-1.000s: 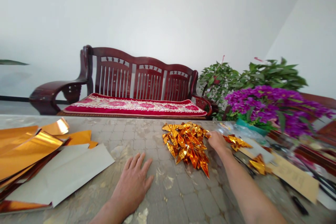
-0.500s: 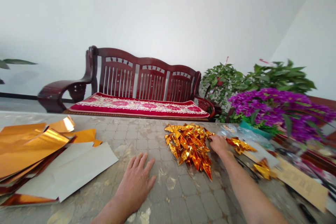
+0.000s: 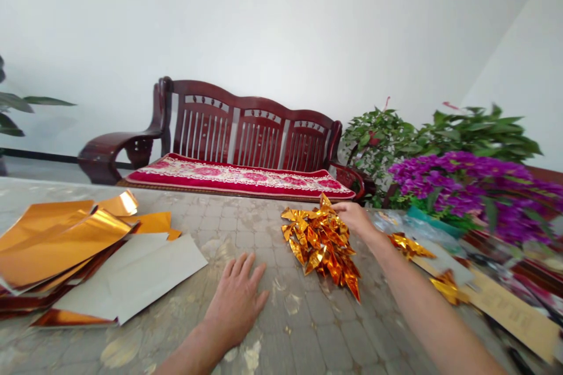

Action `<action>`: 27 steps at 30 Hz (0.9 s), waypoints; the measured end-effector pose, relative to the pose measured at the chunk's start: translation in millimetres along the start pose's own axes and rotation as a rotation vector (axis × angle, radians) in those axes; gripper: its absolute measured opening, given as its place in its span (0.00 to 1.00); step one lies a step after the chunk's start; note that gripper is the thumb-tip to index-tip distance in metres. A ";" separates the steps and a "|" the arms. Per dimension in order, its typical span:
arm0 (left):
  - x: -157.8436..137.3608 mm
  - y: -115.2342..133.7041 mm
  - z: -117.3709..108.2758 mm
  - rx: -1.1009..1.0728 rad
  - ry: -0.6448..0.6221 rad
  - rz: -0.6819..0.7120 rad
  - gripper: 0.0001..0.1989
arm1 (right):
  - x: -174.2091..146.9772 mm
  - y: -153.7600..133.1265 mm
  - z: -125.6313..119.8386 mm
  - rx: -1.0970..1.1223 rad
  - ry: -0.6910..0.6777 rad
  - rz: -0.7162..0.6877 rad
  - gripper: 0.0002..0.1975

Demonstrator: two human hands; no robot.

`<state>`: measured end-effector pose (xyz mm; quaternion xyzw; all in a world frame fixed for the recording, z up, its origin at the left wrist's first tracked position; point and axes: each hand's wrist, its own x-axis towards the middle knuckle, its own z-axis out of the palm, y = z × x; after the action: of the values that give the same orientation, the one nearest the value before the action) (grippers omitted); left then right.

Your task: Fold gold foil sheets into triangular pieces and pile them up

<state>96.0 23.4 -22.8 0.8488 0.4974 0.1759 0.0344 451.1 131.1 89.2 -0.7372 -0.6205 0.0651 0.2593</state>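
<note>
My left hand (image 3: 237,299) lies flat on the patterned tabletop (image 3: 246,234), fingers stretched out and nothing in it. At the far right edge of a pile of folded gold foil pieces (image 3: 323,252), my right hand (image 3: 353,217) pinches one folded foil piece (image 3: 325,203), which points upward above the heap. Its fingertips are partly hidden behind the foil. Left of my left hand lie sheets of gold foil paper (image 3: 65,240), overlapping, with a pale underside sheet (image 3: 149,269) turned up.
Two more foil clusters (image 3: 410,245) (image 3: 448,287) lie on the right beside a tan card (image 3: 512,313). Purple flowers (image 3: 470,181) and clear plastic wrap (image 3: 435,237) stand at the right rear. Beyond the table is a wooden bench (image 3: 259,135) with a red cover (image 3: 241,179).
My right hand has moved left and away from me, from the pile's right side to its far edge, with a foil piece now raised there. My left hand stays flat. The view has shifted slightly.
</note>
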 end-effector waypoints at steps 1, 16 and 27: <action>0.0 -0.3 0.1 -0.004 0.000 0.000 0.24 | -0.3 -6.9 3.3 -0.017 -0.033 -0.022 0.23; 0.3 -2.4 1.1 -0.025 0.001 0.009 0.24 | -13.6 -47.7 29.0 -0.354 -0.180 -0.108 0.23; 0.4 -1.9 0.6 -0.031 -0.002 0.005 0.24 | -21.4 -49.8 34.5 -0.390 -0.151 -0.168 0.22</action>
<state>94.8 24.8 -23.7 0.8497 0.4923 0.1828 0.0474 388.0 126.0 77.9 -0.7122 -0.6982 -0.0230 0.0694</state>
